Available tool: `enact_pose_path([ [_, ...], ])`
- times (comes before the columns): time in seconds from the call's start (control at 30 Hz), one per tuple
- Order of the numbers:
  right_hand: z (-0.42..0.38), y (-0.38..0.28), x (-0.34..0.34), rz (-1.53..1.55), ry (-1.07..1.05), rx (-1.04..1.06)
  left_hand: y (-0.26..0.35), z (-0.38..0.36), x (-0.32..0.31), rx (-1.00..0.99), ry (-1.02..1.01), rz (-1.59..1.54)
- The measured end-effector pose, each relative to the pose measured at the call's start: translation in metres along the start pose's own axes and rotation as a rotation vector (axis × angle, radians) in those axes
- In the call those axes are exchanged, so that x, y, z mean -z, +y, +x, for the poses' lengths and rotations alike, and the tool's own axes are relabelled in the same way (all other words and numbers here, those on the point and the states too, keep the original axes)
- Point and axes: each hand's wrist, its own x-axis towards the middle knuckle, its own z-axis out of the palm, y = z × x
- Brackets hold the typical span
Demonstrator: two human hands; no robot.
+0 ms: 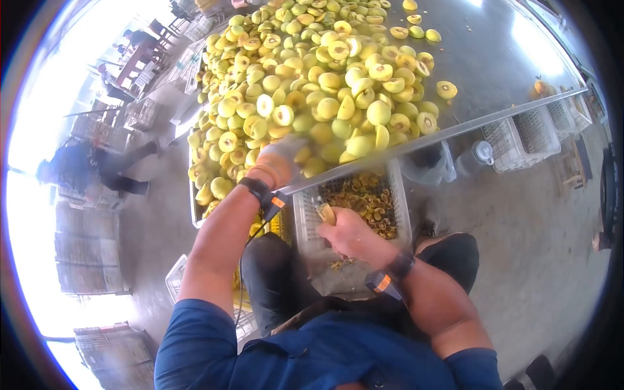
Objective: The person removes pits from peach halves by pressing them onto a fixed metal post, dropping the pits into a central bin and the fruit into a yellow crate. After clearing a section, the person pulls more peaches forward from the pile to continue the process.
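Observation:
A large heap of halved yellow-green fruit [292, 84], peach-like and some with a brown pit showing, covers much of the metal table [481, 78]. My left hand [283, 159], in a pale glove, reaches into the near edge of this heap; its fingers are blurred and partly hidden among the fruit. Lower and to the right, my bare right hand [357, 237] is closed around a small tool with a wood-coloured handle [327, 214]. Its thin metal end points away from me. Below that hand stands a white plastic crate [404, 205] holding brown-yellow pits and scraps [374, 201].
The table's raised metal rim [455, 132] runs between me and the fruit. White crates [520, 140] and a clear plastic jug [480, 155] stand under it at right. A yellow crate [278, 224] is by my left knee. A blurred person [97, 166] is at left near stacked crates [88, 247].

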Motion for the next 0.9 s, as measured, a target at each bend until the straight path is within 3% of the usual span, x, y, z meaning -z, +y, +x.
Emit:
enact_pose_path([
  [0.03,-0.001,-0.003,0.002,-0.006,-0.006,-0.006,0.004,-0.006,0.012,-0.023,0.049,-0.075],
  [0.1,0.002,-0.009,0.008,0.009,0.013,0.112,-0.003,-0.023,0.009,-0.116,0.194,-0.624],
  [0.17,0.001,-0.01,0.005,0.042,0.004,0.174,0.009,-0.05,0.016,0.016,0.113,-1.528],
  [0.2,-0.001,-0.013,0.005,0.059,-0.004,0.182,0.015,-0.058,0.012,-0.041,0.085,-1.732],
  [0.33,-0.003,-0.013,0.006,0.05,-0.006,0.175,0.042,-0.08,0.0,-0.051,0.17,-1.631],
  [0.43,-0.007,-0.013,0.005,0.054,0.016,0.194,0.06,-0.088,-0.007,-0.062,0.182,-1.811],
  [0.73,-0.012,-0.013,0.009,-0.009,-0.007,0.203,0.067,-0.098,-0.018,-0.024,0.197,-1.929],
  [0.83,-0.012,-0.017,0.009,-0.037,0.023,0.27,0.071,-0.098,-0.015,-0.013,0.191,-1.966],
  [0.9,-0.001,-0.006,0.008,-0.1,0.081,0.452,0.068,-0.096,-0.02,-0.039,0.196,-1.953],
])
